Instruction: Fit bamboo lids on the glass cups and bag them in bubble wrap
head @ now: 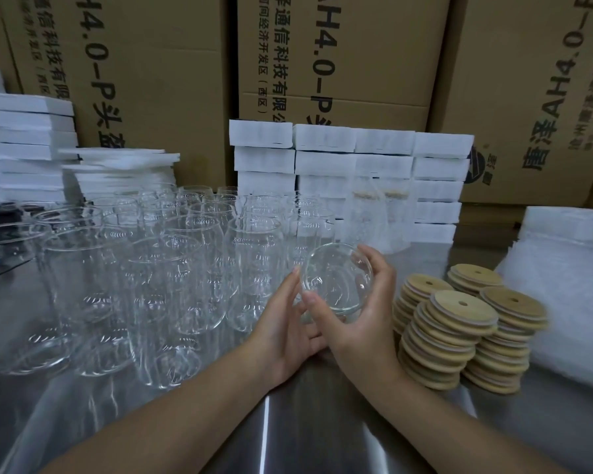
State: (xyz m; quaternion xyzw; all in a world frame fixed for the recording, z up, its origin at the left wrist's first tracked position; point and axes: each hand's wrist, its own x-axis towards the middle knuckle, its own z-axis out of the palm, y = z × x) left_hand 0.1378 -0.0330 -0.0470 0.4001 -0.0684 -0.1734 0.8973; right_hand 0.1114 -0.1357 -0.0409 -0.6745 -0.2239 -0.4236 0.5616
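Gripping a glass cup (336, 278) in the right hand (360, 323), thumb lying across the near rim and fingers curling round the far side, tilting its open mouth up toward the head camera. Pressing the straight fingers of the left hand (288, 323) flat against the cup's left side, palm turned toward the right hand, heels of both hands nearly touching just above the steel bench (288, 422). Working with four stacks of bamboo lids (459, 330) just right of the right hand, each top lid showing a small hole. Facing a crowd of upright empty cups (172, 268) left of and beyond the left hand. Looking past the fingertips at two bagged cups (377, 213) leaning against stacked white foam blocks (350, 145), with cardboard boxes (158, 80) behind. Leaving a heap of bubble wrap (562, 285) well to the right, beyond the lids.
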